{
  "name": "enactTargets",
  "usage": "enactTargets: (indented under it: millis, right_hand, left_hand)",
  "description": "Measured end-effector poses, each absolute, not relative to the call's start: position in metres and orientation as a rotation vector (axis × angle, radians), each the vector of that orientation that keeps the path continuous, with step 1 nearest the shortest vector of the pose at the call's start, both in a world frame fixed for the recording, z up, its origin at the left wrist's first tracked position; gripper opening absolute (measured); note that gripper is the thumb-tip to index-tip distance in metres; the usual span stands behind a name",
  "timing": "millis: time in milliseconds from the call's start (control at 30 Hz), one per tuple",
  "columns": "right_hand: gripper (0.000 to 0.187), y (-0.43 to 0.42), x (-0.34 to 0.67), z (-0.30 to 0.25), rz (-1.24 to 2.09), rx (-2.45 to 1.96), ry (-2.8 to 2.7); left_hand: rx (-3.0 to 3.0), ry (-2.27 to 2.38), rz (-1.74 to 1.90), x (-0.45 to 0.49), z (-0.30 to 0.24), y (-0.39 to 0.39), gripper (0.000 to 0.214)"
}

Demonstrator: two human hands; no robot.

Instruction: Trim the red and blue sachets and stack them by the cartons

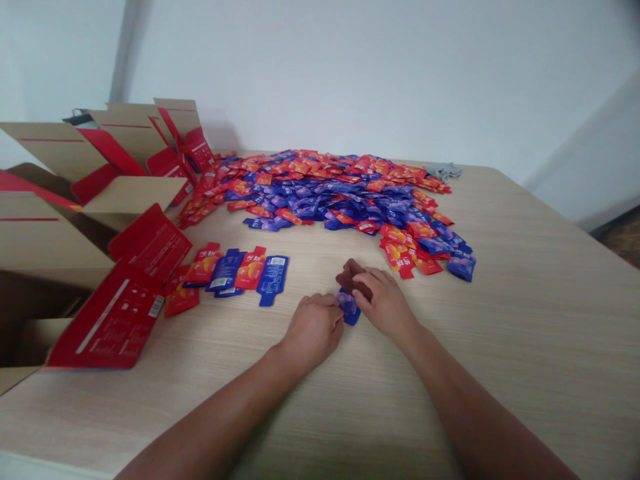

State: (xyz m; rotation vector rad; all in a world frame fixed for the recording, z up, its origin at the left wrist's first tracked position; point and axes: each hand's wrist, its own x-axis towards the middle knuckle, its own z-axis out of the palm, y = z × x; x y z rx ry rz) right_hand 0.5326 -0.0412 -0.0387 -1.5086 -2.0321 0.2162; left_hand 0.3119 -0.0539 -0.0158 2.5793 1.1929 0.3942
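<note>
A blue sachet (349, 308) with a purple picture lies on the table in front of me. The closed fingers of my left hand (315, 328) grip its left edge. My right hand (386, 300) is closed on a folded brown cloth (353, 275), held over the upper part of that sachet. Left of my hands, several sachets lie in an overlapping row, among them a blue sachet (273, 279) showing its printed back and a red sachet (251, 268) with an orange picture.
A wide heap of red and blue sachets (320, 193) spreads across the back of the table (525, 320). Open cardboard boxes with red flaps (117, 320) stand along the left side. A grey cloth (445, 172) lies at the back right, near the wall.
</note>
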Motion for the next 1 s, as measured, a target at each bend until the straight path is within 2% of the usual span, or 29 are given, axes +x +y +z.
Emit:
enactTargets:
  millis: [467, 833, 1000]
  right_hand:
    - [0.019, -0.052, 0.521, -0.031, 0.261, -1.483, -2.179]
    - [0.019, -0.031, 0.528, -0.044, 0.219, -1.585, -1.952]
    - [0.017, -0.037, 0.532, -0.034, 0.205, -1.501, -1.777]
  left_hand:
    - [2.617, 1.207, 0.349, 0.313, -0.02, -0.053, 0.019]
    - [2.603, 1.221, 0.304, 0.315, -0.013, -0.053, 0.017]
    - [2.604, 1.218, 0.314, 0.314, -0.014, -0.053, 0.018]
